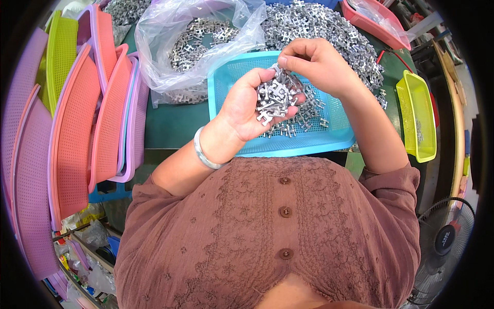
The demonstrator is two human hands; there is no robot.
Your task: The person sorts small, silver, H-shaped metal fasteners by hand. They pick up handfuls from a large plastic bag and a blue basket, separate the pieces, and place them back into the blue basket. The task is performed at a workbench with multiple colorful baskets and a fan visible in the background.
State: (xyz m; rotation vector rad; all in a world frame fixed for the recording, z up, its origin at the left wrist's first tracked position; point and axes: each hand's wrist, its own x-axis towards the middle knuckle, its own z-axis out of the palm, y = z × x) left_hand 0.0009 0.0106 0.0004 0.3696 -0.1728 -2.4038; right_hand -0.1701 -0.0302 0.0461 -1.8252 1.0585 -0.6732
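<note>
My left hand (pixel 246 105) is cupped palm up over a blue mesh basket (pixel 226 72) and holds a heap of small silver metal parts (pixel 275 98). My right hand (pixel 316 62) pinches one of those parts at the top of the heap with thumb and fingertips. More loose metal parts (pixel 309 121) lie on the basket's floor under both hands. A pale bangle sits on my left wrist.
A clear plastic bag (pixel 195 36) of metal parts lies behind the basket, beside a big loose pile of parts (pixel 329 31). Stacked pink, orange and purple baskets (pixel 82 118) lean at the left. A yellow basket (pixel 419 118) and a fan (pixel 445 242) are at the right.
</note>
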